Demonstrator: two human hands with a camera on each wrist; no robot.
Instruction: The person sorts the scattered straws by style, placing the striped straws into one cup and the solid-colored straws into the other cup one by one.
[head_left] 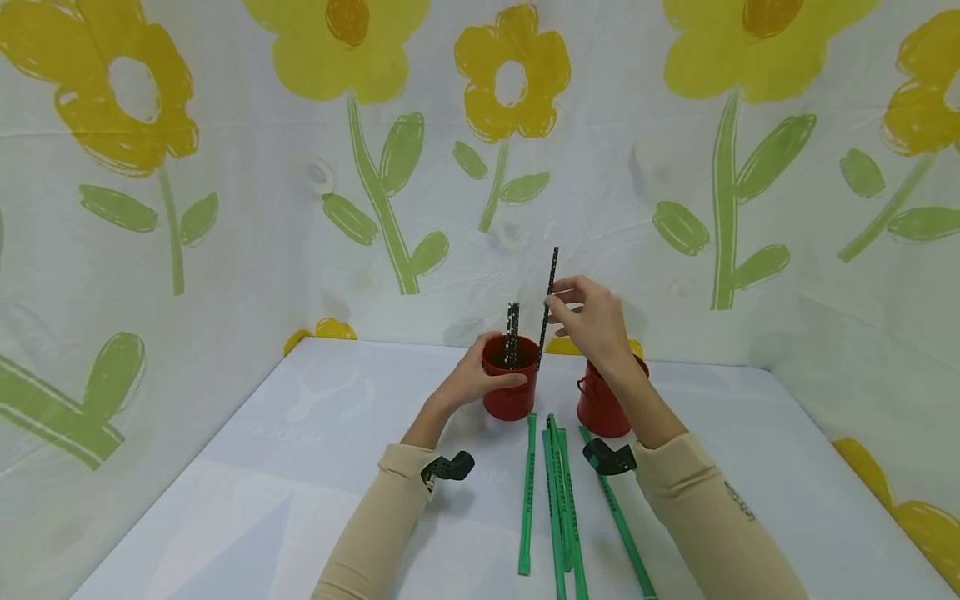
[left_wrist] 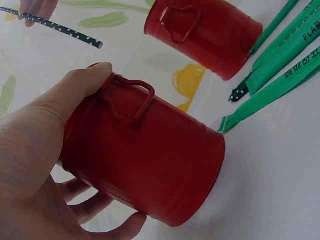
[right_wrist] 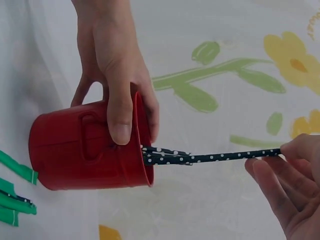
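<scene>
My left hand (head_left: 471, 375) grips a red metal bucket (head_left: 512, 402) by its side near the rim, thumb across the front. Several black straws with white dots (head_left: 512, 329) stand in this bucket. Another dotted straw (head_left: 550, 287) is pinched between the thumb and fingers of my right hand (head_left: 596, 321), nearly upright. Its lower end is close to the bucket's right rim; the left wrist view shows that straw end (left_wrist: 100, 44) apart from the bucket. The right wrist view has the held straw (right_wrist: 225, 157) lined up in front of the straws at the mouth.
A second red bucket (head_left: 602, 410) stands to the right, partly behind my right forearm. Several green printed straw wrappers (head_left: 528, 500) lie on the white table (head_left: 300, 467) in front of the buckets. From one wrapper a dotted straw end (left_wrist: 239, 92) sticks out. A flower-patterned cloth (head_left: 225, 275) hangs behind.
</scene>
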